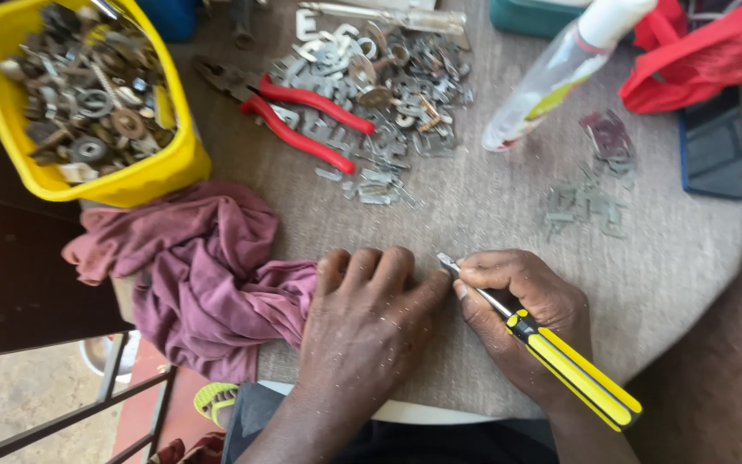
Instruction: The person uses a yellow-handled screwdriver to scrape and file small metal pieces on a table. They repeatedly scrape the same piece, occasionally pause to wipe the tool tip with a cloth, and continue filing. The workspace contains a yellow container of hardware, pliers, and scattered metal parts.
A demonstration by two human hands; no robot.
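My right hand point(517, 309) grips a screwdriver point(573, 365) with a yellow and black handle, its metal tip pointing up-left near my left fingertips. My left hand point(367, 322) rests knuckles-up on the grey cloth-covered round table point(646, 275), fingers curled and pressed down; whatever lies under them is hidden. Its index finger touches the right hand close to the screwdriver tip. A crumpled maroon cloth point(199, 275) lies against the left hand's outer side.
A yellow tub point(143, 176) of washers and metal scraps stands at back left. Red-handled pliers point(302, 120) lie on a pile of small metal parts point(388, 77). A clear plastic bottle point(551, 82), red bag point(697, 60), dark flat case point(714, 146) and a smaller parts cluster point(590, 202) sit at right.
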